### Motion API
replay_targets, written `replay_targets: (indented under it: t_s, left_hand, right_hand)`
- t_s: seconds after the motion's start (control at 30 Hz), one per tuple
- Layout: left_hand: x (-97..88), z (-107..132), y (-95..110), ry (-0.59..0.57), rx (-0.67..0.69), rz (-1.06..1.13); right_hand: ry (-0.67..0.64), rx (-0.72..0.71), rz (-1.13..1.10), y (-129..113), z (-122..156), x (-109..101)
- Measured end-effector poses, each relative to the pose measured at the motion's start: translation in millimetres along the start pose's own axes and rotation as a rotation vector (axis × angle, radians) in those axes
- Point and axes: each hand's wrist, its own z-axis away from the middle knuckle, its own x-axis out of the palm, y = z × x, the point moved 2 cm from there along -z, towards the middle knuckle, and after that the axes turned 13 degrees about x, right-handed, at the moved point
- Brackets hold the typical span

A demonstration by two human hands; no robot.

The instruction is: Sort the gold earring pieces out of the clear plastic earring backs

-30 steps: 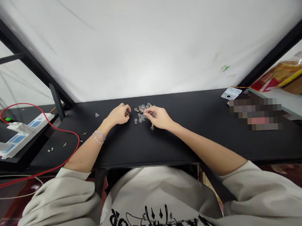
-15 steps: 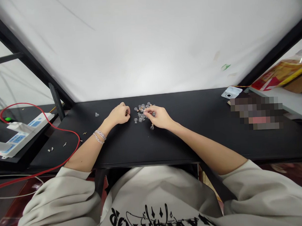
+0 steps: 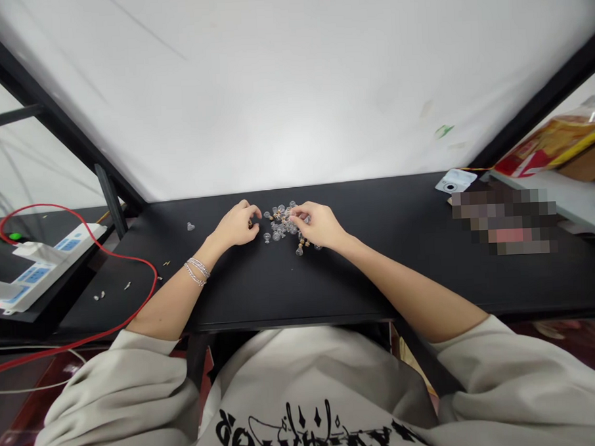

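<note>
Reaching over the black tabletop (image 3: 251, 294), both forearms (image 3: 404, 291) converge: right hand (image 3: 321, 226) bent downward, left hand (image 3: 232, 226) loosely curled; whether either grips anything, I cannot tell. Clear miniature bottles (image 3: 277, 236) cluster between them, brown bits (image 3: 250, 223) within the left's curl.

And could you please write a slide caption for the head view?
Left hand beside and right hand at small clear pieces clustered on a black tabletop.

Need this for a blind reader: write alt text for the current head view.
A person's right hand reaches into a cluster of small clear, bulb-shaped pieces on a black table, while the left hand curls around small brownish pieces. A red cable and white power strip lie at left.
</note>
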Motion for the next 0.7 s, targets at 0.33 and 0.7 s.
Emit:
replay_targets:
  t_s: [0.33,0.7]
  left_hand:
    - [17.3,-8.7,15.6,-0.012,0.086,-0.156]
    - [12.9,-11.2,23.2,0.002,0.099,-0.141]
  right_hand:
    - [-0.018,0.165,0.235,12.9,-11.5,-7.5]
    - [-0.036,0.039,0.197,2.9,0.3,2.1]
